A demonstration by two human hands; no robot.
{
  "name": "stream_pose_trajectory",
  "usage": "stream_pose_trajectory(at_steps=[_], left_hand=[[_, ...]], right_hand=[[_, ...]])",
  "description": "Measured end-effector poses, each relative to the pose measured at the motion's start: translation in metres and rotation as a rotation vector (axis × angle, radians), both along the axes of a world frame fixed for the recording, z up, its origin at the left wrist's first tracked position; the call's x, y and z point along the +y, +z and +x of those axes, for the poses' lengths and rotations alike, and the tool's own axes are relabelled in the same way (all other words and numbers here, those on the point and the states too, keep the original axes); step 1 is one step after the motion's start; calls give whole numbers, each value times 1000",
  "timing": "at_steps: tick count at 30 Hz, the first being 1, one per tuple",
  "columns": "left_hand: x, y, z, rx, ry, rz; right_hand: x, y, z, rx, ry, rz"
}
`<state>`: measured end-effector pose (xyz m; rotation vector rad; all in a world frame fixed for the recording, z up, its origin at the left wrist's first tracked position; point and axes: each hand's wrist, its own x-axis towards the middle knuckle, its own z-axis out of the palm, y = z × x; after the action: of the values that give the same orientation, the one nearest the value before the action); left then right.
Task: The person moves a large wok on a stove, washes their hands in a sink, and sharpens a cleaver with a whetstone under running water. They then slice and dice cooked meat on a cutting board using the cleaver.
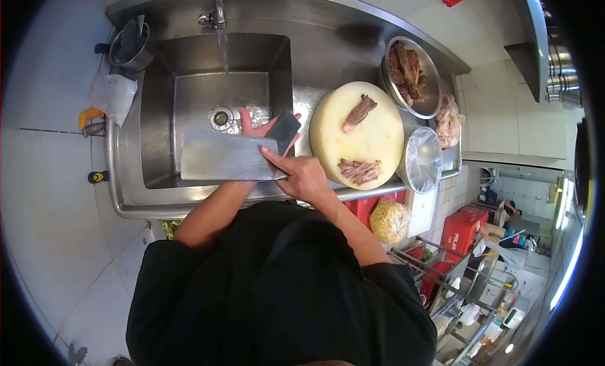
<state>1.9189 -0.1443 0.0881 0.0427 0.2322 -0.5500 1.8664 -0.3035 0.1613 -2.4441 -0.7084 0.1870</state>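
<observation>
A wide grey cleaver (220,158) is held level over the front of the sink. My left hand (255,125) is beneath it, thumb and fingers spread and partly showing past its far edge; the palm is hidden. A dark, block-like piece (283,131), perhaps the handle, lies across those fingers at the blade's right end. My right hand (302,175) is closed on the near right corner of the blade, with a fingertip on its face. To the right, a round cutting board (328,126) bears a piece of meat (360,114) and several slices (360,171).
Water runs from a faucet (218,16) into the sink (189,95). Behind the board is a metal bowl (433,88) of meat; beside it are a plastic-lined bowl (422,158) and bagged meat (448,121). A metal pot (135,58) stands at the left.
</observation>
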Motion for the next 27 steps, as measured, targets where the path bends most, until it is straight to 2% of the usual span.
stream_pose_trajectory(at_steps=[2,3,5,7,9,12,14,15,16,19,24,25,26,27], left_hand=[[12,1,1,-4,36,-86],[17,5,1,4,61,8],[16,8,0,83,83,6],[3,4,0,164,63,47],[-4,-19,3,75,-10,0],[0,-6,1,29,-7,-24],[13,3,-2,22,44,33],[16,-2,-3,-9,50,-68],[16,-1,-2,20,69,-51],[3,-7,0,109,55,-5],[4,-13,2,-22,-6,-51],[9,-16,3,-63,19,-24],[12,-19,5,-105,51,4],[19,0,7,27,97,71]], right_hand=[[-6,-7,0,8,-28,5],[-25,-19,-1,24,-77,-5],[-43,-23,1,58,-163,-47],[-27,-24,-2,31,-103,-7],[1,-15,-4,23,-8,49],[7,0,-2,-33,84,55],[-19,-12,-3,-7,-47,-24],[-34,-12,-3,34,-126,-80],[-44,-15,-1,76,-204,-140],[-30,-25,-7,59,-152,12],[27,29,4,294,-20,200],[22,22,7,220,10,346],[16,20,10,238,-55,421],[8,20,14,258,-115,493]])
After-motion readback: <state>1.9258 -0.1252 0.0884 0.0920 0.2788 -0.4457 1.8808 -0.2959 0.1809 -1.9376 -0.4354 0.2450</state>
